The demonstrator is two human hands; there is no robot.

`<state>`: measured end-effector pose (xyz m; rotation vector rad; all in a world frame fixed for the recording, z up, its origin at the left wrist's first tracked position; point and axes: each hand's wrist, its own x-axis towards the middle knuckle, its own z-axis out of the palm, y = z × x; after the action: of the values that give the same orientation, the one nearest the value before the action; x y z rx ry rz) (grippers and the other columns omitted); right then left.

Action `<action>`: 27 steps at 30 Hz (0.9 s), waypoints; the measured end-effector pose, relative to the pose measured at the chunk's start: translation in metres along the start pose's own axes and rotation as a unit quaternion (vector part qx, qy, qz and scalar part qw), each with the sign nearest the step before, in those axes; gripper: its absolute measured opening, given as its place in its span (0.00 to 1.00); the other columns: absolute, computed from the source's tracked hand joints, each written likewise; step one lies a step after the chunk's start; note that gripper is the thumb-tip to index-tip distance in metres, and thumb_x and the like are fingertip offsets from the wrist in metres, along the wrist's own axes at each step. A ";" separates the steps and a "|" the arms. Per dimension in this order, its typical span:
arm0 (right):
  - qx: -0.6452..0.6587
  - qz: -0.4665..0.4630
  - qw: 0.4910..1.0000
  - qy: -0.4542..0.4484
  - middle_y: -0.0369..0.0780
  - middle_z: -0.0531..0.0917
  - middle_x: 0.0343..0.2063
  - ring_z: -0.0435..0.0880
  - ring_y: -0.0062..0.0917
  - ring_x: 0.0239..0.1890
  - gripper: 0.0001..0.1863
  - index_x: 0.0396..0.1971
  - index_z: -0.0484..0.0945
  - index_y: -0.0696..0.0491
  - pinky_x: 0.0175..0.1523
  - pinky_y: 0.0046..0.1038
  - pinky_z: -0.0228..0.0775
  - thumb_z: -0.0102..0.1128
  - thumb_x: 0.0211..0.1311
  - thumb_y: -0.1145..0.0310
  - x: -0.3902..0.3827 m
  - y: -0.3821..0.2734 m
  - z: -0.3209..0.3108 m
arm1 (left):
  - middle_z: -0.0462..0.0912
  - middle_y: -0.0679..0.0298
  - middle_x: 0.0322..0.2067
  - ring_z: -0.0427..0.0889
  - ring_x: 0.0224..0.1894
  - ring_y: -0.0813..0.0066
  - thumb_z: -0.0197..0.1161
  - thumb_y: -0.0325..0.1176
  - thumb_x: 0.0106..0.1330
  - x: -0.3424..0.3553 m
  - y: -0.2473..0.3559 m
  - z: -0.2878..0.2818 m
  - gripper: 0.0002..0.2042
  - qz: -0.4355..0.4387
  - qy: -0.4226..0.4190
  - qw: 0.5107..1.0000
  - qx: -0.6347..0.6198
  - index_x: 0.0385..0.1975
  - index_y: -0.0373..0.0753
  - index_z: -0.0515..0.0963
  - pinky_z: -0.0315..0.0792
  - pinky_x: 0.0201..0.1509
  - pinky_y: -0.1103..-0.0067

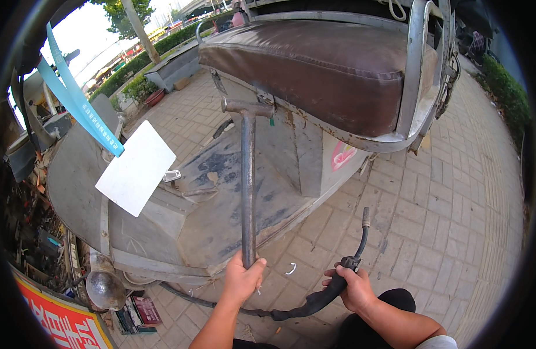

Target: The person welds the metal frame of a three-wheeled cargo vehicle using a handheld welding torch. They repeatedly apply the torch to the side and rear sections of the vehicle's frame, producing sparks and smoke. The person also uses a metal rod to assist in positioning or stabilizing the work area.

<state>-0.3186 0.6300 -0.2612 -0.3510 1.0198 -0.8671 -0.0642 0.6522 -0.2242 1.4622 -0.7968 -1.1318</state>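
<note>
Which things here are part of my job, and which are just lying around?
In hand: T-shaped metal bar, left hand; black torch-like tool with hose, right hand.
Apparently just around: white card on blue strap; red-and-yellow sign; reddish planter.

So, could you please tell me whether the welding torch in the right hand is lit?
Unlit, it appears: the torch in the right hand shows no spark or glow at its nozzle.

Metal bar (pixel 248 186), lower end hidden, red sign (pixel 59 312) and sleeve (pixel 438 342) cut off
</note>
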 end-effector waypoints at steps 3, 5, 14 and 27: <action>0.000 0.001 1.000 0.000 0.51 0.80 0.41 0.84 0.39 0.37 0.14 0.45 0.68 0.63 0.41 0.41 0.82 0.56 0.66 0.70 0.001 0.001 -0.001 | 0.69 0.69 0.16 0.67 0.11 0.82 0.61 0.24 0.65 0.000 0.001 0.001 0.08 0.002 -0.001 1.000 0.012 0.32 0.38 0.67 0.62 0.14 0.81; 0.001 0.003 1.000 0.001 0.51 0.79 0.41 0.84 0.39 0.37 0.14 0.45 0.68 0.63 0.41 0.41 0.82 0.56 0.66 0.70 0.002 0.001 -0.001 | 0.69 0.69 0.16 0.67 0.11 0.82 0.61 0.24 0.65 0.001 0.000 0.000 0.08 0.002 -0.001 1.000 0.013 0.32 0.38 0.66 0.62 0.14 0.81; 0.001 0.007 1.000 -0.002 0.51 0.79 0.41 0.84 0.39 0.37 0.14 0.44 0.68 0.64 0.41 0.41 0.81 0.56 0.66 0.70 0.007 0.001 0.001 | 0.71 0.69 0.19 0.69 0.12 0.83 0.62 0.25 0.65 0.000 0.004 -0.003 0.08 -0.012 -0.016 1.000 0.014 0.34 0.37 0.68 0.61 0.15 0.81; -0.007 0.010 1.000 0.001 0.52 0.79 0.41 0.84 0.43 0.37 0.15 0.47 0.67 0.60 0.44 0.46 0.80 0.56 0.66 0.69 0.017 0.005 -0.002 | 0.71 0.69 0.18 0.69 0.12 0.83 0.61 0.24 0.65 -0.003 0.006 -0.006 0.08 -0.040 -0.047 0.997 -0.050 0.34 0.38 0.67 0.61 0.14 0.82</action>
<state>-0.3144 0.6203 -0.2750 -0.3516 1.0302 -0.8424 -0.0587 0.6557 -0.2175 1.3755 -0.7421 -1.2911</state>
